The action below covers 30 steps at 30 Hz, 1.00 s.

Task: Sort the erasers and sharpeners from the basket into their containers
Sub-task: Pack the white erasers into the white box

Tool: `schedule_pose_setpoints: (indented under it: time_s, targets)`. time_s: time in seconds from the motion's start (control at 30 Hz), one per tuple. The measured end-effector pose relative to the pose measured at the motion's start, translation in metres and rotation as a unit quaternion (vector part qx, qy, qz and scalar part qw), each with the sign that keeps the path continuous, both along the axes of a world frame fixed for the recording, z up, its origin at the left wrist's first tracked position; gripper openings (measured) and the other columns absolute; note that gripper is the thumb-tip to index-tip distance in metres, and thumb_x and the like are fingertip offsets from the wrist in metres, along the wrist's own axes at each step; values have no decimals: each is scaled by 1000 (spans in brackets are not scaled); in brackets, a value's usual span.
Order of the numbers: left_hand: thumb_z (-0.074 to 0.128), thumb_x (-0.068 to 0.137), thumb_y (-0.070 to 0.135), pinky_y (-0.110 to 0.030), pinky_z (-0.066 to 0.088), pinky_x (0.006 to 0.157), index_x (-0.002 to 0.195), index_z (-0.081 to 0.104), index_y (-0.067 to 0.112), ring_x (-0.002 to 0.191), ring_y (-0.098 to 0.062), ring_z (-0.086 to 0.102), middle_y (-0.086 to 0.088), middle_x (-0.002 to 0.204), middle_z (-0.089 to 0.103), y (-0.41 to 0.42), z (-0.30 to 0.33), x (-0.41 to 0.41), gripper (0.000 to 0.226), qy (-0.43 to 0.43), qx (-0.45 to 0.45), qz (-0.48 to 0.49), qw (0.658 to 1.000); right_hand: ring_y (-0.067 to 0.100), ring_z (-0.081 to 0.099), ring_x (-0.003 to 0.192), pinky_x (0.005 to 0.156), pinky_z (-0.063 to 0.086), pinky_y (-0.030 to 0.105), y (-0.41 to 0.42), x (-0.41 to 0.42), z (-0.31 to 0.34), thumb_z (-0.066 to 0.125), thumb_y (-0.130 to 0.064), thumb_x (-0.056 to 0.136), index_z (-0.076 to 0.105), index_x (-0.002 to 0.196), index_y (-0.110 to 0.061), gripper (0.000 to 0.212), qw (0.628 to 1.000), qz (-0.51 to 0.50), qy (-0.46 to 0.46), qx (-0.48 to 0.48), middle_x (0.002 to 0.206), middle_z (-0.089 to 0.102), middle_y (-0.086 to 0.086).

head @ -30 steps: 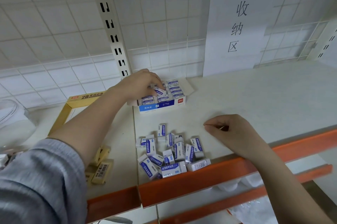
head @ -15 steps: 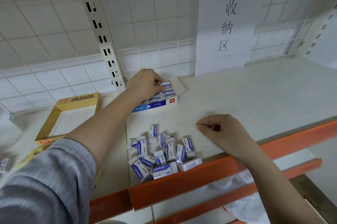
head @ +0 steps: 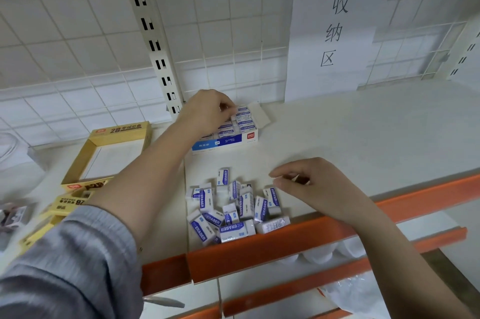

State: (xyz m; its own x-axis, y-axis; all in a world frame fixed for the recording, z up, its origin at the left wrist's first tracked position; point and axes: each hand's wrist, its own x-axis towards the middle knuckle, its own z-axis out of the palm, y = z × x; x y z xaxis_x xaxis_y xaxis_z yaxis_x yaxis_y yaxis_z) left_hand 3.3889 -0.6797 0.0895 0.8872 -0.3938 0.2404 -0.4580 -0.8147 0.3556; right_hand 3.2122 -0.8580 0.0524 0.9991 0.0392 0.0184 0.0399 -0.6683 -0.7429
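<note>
- Head view: left hand (head: 207,113) is reaching into the eraser box (head: 225,141) at the back of the shelf (head: 363,136), fingers (head: 228,108) curled down onto the packed rows, apparently seating or pinching one eraser; the exact eraser is hidden under the hand.
- Loose eraser pile (head: 233,207) is lying just in front of the box, against the orange shelf lip (head: 298,238). Long axes are mixed: most are pointing roughly toward the box, two at the front edge are lying crosswise.
- Right hand (head: 311,186) is hovering just right of the pile, fingers (head: 283,181) loosely curled toward the thumb. Something small and pale is showing in the gap; can't tell if it's holding anything.
- Key relation: the pile is sitting left of the right fingertips, nearest eraser (head: 271,197) almost touching, long axis toward the box. Right hand is the nearer one; left is busy at the box, well behind the pile.
- Yellow box (head: 117,134) is standing left of the eraser box, open, interior bare.
</note>
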Motion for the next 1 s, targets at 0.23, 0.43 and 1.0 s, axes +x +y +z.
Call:
schedule_pose_setpoints:
  time_s: [0.23,0.43,1.0]
  targets:
    - [59,92,29,-17,39,61,106,72,21,78,-8,56,8,92,66,25,12,-32,21,74,-6,-25,997,-6,55,101,82,37,5,3,2,6,62,-43,86,60,122,-38,36,991,105,49,-65,120,62,-17]
    - [59,92,26,-13,36,64,105,72,20,79,-4,55,7,97,68,31,12,-62,20,79,-19,-16,997,-5,51,112,87,35,4,-1,9,12,51,-25,96,58,123,-41,32,971,187,62,-136,127,57,-21]
    - [57,92,28,-25,48,73,100,72,22,81,-10,60,5,96,68,39,-6,-115,18,111,-75,134,982,9,53,82,74,39,16,-15,13,18,77,-20,75,67,87,-31,18,982,135,21,-132,92,57,-8]
